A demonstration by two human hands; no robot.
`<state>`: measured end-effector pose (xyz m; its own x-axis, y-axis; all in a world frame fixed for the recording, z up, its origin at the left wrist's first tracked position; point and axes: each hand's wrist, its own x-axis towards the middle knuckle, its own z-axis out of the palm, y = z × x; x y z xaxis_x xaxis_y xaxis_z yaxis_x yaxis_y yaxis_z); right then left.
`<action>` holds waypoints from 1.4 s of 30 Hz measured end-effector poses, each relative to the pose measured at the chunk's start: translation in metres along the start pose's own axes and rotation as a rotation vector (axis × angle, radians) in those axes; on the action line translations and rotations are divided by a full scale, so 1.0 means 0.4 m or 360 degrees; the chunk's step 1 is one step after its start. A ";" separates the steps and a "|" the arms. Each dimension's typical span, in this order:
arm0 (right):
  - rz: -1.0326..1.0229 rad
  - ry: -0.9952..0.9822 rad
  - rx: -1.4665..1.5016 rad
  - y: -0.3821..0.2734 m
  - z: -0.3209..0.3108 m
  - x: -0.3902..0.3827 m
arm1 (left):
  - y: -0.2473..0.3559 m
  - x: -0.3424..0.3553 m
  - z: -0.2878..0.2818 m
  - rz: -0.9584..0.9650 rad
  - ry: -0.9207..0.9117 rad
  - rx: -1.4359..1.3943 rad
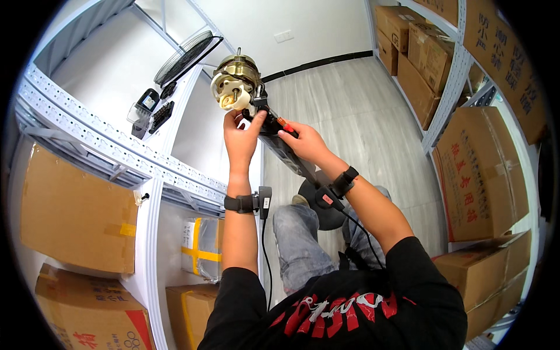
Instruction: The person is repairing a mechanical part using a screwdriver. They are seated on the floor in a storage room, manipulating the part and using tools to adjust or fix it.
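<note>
The bare fan motor (238,73) is carried atop a black stand (286,155); just below it, the stand is pinched by the left hand (241,137), and a red-and-black tool (287,127) is gripped by the right hand (307,143).

Black short-sleeved cloth shirt (350,335): large red and white lettering across the chest, upside down in this view.
Large upright brown cardboard box, right rack (487,204): Chinese characters in red.
Brown cardboard box, upper right rack (525,93): columns of large dark Chinese characters.
Small brown cardboard carton, far end of right rack (391,20): bold black mark, like Latin letters.
Brown cardboard box, lower left shelf (64,309): Chinese characters, outlined circles, red corner patch.
Black rectangular left-wrist module (265,203): white label, print too small to read.
Black rectangular right-wrist module (335,203): pinkish-red label, likewise illegible.
Clear-wrapped parcel with yellow tape (202,265): white label, print unreadable.
</note>
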<state>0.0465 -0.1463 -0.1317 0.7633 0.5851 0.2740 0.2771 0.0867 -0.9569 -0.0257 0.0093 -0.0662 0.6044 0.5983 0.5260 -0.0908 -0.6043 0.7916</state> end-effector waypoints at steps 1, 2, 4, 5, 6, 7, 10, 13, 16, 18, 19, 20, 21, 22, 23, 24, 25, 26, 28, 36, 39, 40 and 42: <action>-0.0005 0.0018 0.0011 0.007 -0.003 0.000 | 0.015 -0.003 0.009 0.0028 0.0008 0.0048; -0.0026 0.0065 0.0038 0.020 -0.006 0.003 | 0.035 -0.007 0.017 0.0056 0.0016 0.0096; -0.0066 0.0150 0.0095 0.038 -0.009 0.004 | 0.041 -0.006 0.026 0.0138 0.0058 0.0132; -0.0070 0.0198 0.0081 0.042 -0.013 0.003 | 0.037 -0.001 0.026 0.0136 0.0088 0.0207; -0.0073 0.0247 0.0067 0.045 -0.017 0.004 | 0.034 0.005 0.024 0.0133 0.0118 0.0281; -0.0075 0.0299 0.0052 0.047 -0.021 0.004 | 0.033 0.007 0.025 0.0130 0.0143 0.0355; -0.0004 0.0285 0.0144 0.032 -0.038 -0.005 | 0.032 -0.001 0.026 0.0129 0.0217 0.0393; 0.0009 0.0269 0.0191 0.037 -0.043 -0.005 | 0.029 -0.002 0.017 0.0045 0.0180 0.0244; -0.0052 0.0295 0.0172 0.057 -0.043 0.003 | 0.027 0.008 0.013 0.0063 0.0149 0.0032; -0.0049 0.0293 0.0143 0.066 -0.042 0.005 | 0.024 0.013 0.006 0.0049 0.0124 0.0041; -0.0028 0.0284 0.0136 0.067 -0.037 0.001 | 0.019 0.014 -0.002 0.0040 0.0113 0.0051; -0.0006 0.0275 0.0128 0.067 -0.033 -0.002 | 0.011 0.019 -0.008 0.0000 0.0103 -0.0008; 0.0015 0.0246 0.0124 0.068 -0.031 -0.005 | 0.000 0.027 -0.013 -0.0040 0.0092 -0.0068; 0.0041 0.0216 0.0118 0.061 -0.030 -0.012 | -0.014 0.034 -0.018 -0.0084 0.0080 -0.0128; 0.0067 0.0186 0.0111 0.053 -0.029 -0.018 | -0.029 0.042 -0.029 -0.0108 0.0057 -0.0164; 0.0135 0.0156 0.0124 0.047 -0.028 -0.023 | -0.043 0.052 -0.042 -0.0132 0.0033 -0.0200; 0.0206 0.0129 0.0137 0.043 -0.029 -0.028 | -0.047 0.059 -0.044 -0.0156 0.0005 -0.0237; 0.0276 0.0102 0.0150 0.042 -0.028 -0.033 | -0.052 0.064 -0.035 -0.0108 0.0041 -0.0352; 0.0231 0.0094 0.0172 0.046 -0.024 -0.039 | -0.055 0.070 -0.040 -0.0145 0.0001 -0.0370; 0.0083 0.0158 0.0058 0.058 -0.013 -0.042 | -0.039 0.060 -0.041 -0.0249 -0.0127 -0.0324; 0.0100 0.0158 0.0132 0.059 -0.017 -0.041 | 0.022 0.022 -0.013 -0.0075 -0.0081 -0.0182; 0.0134 0.0150 0.0166 0.050 -0.020 -0.042 | 0.020 0.019 -0.017 -0.0064 -0.0137 -0.0099; 0.0106 0.0204 0.0221 0.041 -0.019 -0.043 | 0.017 0.005 -0.020 -0.0011 -0.0085 -0.0017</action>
<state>0.0422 -0.1611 -0.1513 0.8476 0.4868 0.2111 0.1469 0.1669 -0.9750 -0.0313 0.0105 -0.0574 0.6463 0.5735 0.5034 -0.0947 -0.5943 0.7986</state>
